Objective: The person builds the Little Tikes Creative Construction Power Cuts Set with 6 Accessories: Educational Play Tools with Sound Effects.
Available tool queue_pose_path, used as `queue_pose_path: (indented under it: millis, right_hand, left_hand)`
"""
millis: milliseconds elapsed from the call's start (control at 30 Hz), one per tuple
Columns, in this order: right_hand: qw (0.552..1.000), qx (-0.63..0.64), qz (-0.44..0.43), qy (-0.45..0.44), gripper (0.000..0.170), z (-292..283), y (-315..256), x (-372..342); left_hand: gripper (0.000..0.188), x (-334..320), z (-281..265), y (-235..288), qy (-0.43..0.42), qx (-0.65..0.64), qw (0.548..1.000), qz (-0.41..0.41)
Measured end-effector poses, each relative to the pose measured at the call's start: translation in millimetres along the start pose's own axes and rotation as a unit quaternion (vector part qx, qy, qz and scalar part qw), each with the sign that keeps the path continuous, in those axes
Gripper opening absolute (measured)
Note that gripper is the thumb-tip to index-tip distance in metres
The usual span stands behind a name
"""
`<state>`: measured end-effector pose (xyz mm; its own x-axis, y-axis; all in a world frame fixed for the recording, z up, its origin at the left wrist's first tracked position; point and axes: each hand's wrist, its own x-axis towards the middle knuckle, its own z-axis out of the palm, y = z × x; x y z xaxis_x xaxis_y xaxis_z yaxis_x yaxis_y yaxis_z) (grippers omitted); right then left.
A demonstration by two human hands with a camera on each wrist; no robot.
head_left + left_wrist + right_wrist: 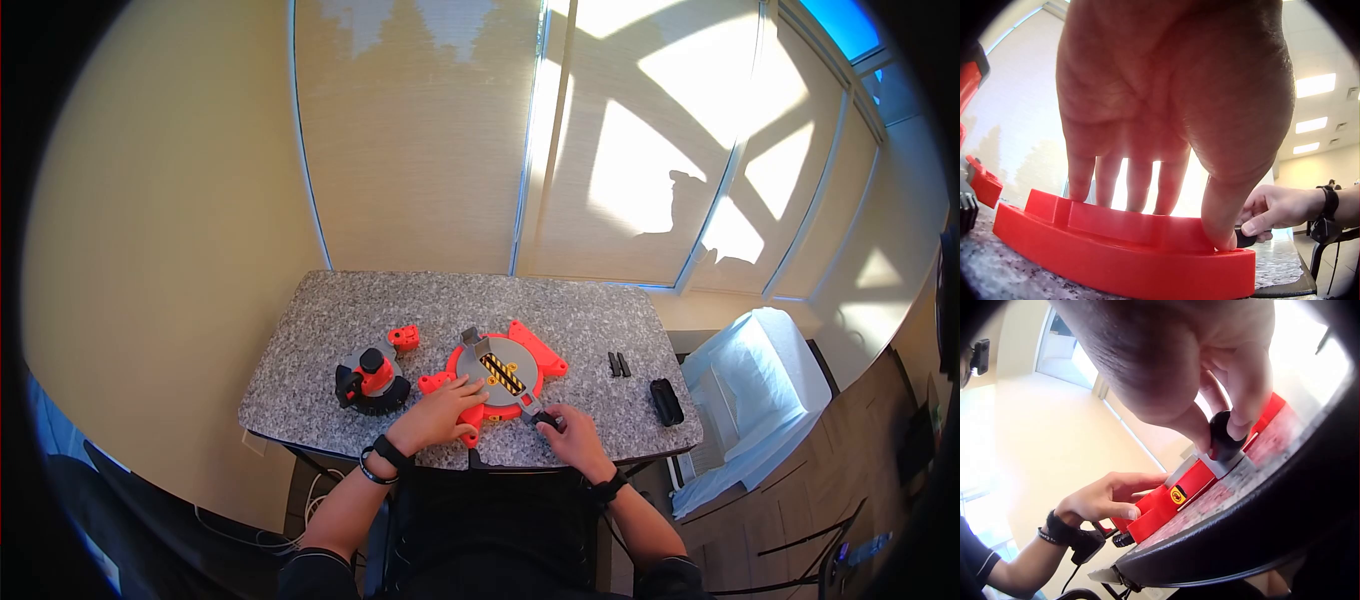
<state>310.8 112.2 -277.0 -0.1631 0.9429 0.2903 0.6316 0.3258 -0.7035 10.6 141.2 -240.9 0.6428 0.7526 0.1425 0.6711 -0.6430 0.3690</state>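
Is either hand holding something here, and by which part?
The right hand pinches the red-and-grey base by the black knob at the end of its grey arm. The left hand rests on the base, fingers extended.

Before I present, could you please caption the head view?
Left hand rests on red base; right hand grips black knob.
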Motion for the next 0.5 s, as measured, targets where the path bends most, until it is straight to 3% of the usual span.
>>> queue_pose_path:
  millis: [500]
  right_hand:
    - [0.999, 0.027, 0.015, -0.023, 0.027, -5.1, -1.3, 3.1]
  left_hand:
    - [0.073, 0.8, 0.2, -0.3, -0.005, 0.001, 1.0, -0.004]
